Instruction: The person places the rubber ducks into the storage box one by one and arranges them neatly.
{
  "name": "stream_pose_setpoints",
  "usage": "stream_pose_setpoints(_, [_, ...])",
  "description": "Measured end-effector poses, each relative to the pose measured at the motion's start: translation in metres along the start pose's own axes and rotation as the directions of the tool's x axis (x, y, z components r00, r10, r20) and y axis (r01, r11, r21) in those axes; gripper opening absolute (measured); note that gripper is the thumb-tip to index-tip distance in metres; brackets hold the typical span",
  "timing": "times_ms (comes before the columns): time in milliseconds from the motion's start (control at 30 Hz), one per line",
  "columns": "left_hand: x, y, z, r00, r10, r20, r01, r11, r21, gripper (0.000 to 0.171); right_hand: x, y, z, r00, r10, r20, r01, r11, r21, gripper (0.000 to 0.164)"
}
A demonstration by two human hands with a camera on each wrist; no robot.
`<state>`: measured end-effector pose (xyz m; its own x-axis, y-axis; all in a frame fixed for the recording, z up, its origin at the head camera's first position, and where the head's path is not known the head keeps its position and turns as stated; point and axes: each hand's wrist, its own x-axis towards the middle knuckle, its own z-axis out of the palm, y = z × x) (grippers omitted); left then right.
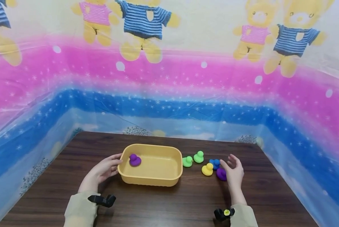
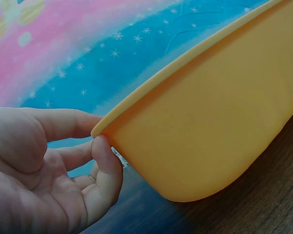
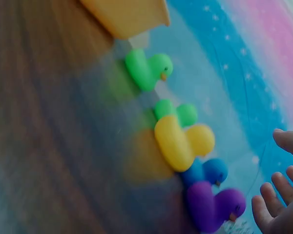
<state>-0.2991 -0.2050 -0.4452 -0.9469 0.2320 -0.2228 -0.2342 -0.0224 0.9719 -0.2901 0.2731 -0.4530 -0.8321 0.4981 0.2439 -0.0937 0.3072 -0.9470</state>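
On the brown table stands a yellow plastic tub (image 1: 150, 181), with a purple toy duck (image 1: 135, 160) inside, near its left end. My left hand (image 1: 105, 169) pinches the tub's left rim; the left wrist view shows its fingertips at the rim's corner. To the right of the tub, my right hand (image 1: 234, 173) hovers beside a second purple duck (image 1: 221, 174), fingers spread and nothing held. In the right wrist view a gap separates that hand from the purple duck (image 3: 205, 207). Close by are a blue duck (image 1: 214, 163) and a yellow duck (image 1: 207, 170).
Two green ducks (image 1: 199, 157) sit just right of the tub, the nearer one (image 1: 187, 161) by its wall. A patterned cloth (image 1: 169, 108) with bears and stars hangs behind and at both sides of the table (image 1: 158, 208).
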Motion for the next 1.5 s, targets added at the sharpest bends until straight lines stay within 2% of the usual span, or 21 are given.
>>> stream_pose_setpoints(233, [0.0,0.001,-0.002,1.0,0.006,0.008,-0.006,1.0,-0.001,0.069,-0.001,0.018,-0.008,0.997,0.071,-0.002,-0.071,0.997,-0.001,0.061])
stream_pose_setpoints(500, [0.001,0.001,-0.003,1.0,0.012,0.012,-0.012,1.0,-0.001,0.069,0.002,0.027,-0.014,0.98,0.178,0.092,-0.18,0.984,0.006,0.072])
stream_pose_setpoints(700, [0.001,0.001,-0.003,1.0,0.011,0.01,-0.011,1.0,-0.001,0.068,0.002,0.032,-0.015,0.958,0.243,0.155,-0.237,0.97,-0.056,0.075])
stream_pose_setpoints(933, [-0.002,0.004,-0.001,1.0,0.007,0.004,-0.007,1.0,-0.005,0.068,0.003,0.038,-0.016,0.939,0.263,0.221,-0.236,0.962,-0.138,0.07])
stream_pose_setpoints(1267, [-0.002,0.004,0.0,1.0,0.004,-0.004,-0.004,1.0,-0.007,0.067,0.0,0.047,-0.015,0.957,0.225,0.182,-0.193,0.965,-0.175,0.055])
stream_pose_setpoints(1500, [-0.001,0.001,0.0,1.0,0.002,-0.005,-0.002,1.0,-0.01,0.067,-0.001,0.045,-0.015,0.966,0.213,0.147,-0.19,0.969,-0.156,0.052])
